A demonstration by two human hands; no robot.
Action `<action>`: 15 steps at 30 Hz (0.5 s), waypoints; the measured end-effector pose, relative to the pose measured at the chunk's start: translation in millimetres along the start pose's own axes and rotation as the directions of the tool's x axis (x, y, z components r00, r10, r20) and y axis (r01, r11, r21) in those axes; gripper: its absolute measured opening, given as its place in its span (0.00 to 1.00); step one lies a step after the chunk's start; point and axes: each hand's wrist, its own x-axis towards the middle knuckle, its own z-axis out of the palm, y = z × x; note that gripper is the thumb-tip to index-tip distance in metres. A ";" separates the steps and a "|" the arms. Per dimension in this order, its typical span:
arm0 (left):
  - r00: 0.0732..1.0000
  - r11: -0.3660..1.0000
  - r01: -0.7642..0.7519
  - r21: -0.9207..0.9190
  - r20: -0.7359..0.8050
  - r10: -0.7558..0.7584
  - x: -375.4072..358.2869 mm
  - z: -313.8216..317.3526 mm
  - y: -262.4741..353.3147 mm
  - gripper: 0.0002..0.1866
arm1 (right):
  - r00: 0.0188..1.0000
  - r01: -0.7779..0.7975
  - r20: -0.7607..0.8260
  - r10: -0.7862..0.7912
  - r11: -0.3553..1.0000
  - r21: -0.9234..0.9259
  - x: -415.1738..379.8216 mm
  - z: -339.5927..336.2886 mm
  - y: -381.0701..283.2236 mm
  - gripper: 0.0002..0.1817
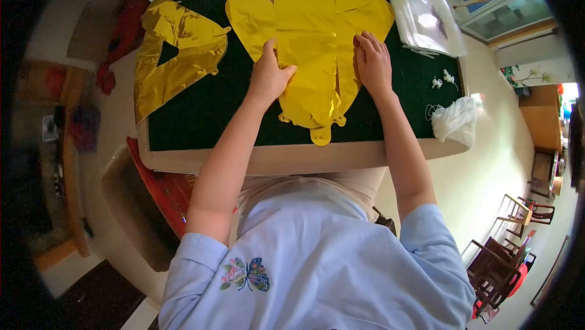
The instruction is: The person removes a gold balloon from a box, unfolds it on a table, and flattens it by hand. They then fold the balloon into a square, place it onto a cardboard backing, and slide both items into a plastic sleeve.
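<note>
A flat, uninflated gold foil balloon (304, 50) lies on the dark green mat in front of me, with small tabs along its edges and a rounded tab at its near end. My left hand (269, 77) rests at its left edge, thumb and index finger spread apart and the thumb over the foil. At the right edge, my right hand (374, 67) touches the foil with its fingers stretched out and slightly bent. Some fingertips on both hands are hidden. A long crease runs down the foil between the hands.
Another gold foil balloon (177, 56), with a triangular hole, lies to the left. Clear plastic bags (426, 22) sit at the far right. Small white pieces (443, 80) and a white bag (454, 122) lie along the right edge. The green mat (195, 126) covers a cardboard-edged table.
</note>
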 end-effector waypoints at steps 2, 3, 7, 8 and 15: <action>0.984 0.965 -0.114 0.236 -0.105 0.142 -10.9 -6.9 21.8 0.35 | 1.000 0.005 0.005 -0.005 1.000 -0.001 -0.2 -2.3 -0.7 0.13; 0.965 0.922 -0.157 0.353 -0.145 0.220 -13.8 -7.5 26.8 0.35 | 1.000 0.009 0.009 -0.009 1.000 -0.001 -0.7 -2.4 -0.8 0.13; 0.782 0.622 -0.505 0.598 0.013 0.623 13.1 13.7 0.7 0.31 | 1.000 0.001 0.017 -0.001 1.000 -0.008 -1.8 -0.7 0.8 0.13; 0.777 0.601 -0.529 0.599 0.057 0.627 18.4 19.8 -2.5 0.30 | 1.000 -0.001 0.020 0.001 1.000 -0.009 -1.6 -0.4 1.1 0.13; 0.813 0.621 -0.555 0.553 0.206 0.544 15.5 42.1 -14.0 0.31 | 0.999 -0.036 0.037 0.037 0.999 -0.013 0.8 -3.0 -3.3 0.13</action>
